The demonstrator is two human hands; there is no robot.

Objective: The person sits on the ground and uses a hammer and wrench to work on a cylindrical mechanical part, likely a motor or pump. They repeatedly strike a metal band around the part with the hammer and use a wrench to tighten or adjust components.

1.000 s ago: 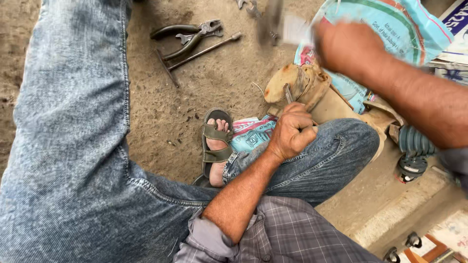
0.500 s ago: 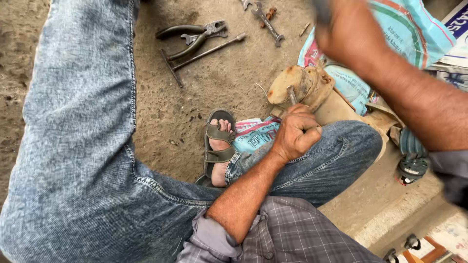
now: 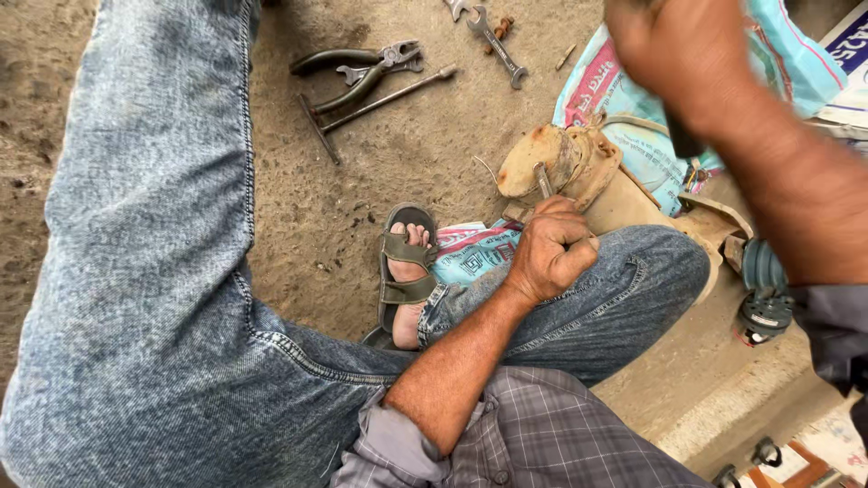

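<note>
Head camera, looking straight down at a person seated on bare dirt, in faded blue jeans and a grey checked shirt.

Centre of the frame: the left hand [image 3: 553,253] is clenched in a fist around a thin metal chisel [image 3: 542,179], whose upper end sticks up out of the fist. The chisel's tip rests against a rusty tan metal part [image 3: 579,176], a rounded casing lying just above the bent knee, right of centre.

Upper right: the right hand [image 3: 674,54] is raised and blurred, closed around a dark handle [image 3: 684,140] that shows only below the wrist; what tool it belongs to cannot be told. Compared with half a second ago, this hand looks larger and fills more of the upper right corner, while the left fist and chisel sit at the same spot on the casing.

Below centre, a foot in an olive sandal [image 3: 407,267] rests on the ground beside a crumpled printed packet [image 3: 475,251].

Top centre, well apart from the hands: pliers [image 3: 362,65] with dark grips, a long rod [image 3: 380,99] with a cross handle, and a spanner [image 3: 495,43]. A pale blue printed sack [image 3: 633,136] lies behind the casing. At the right edge sits a dark ribbed round part [image 3: 764,312].
</note>
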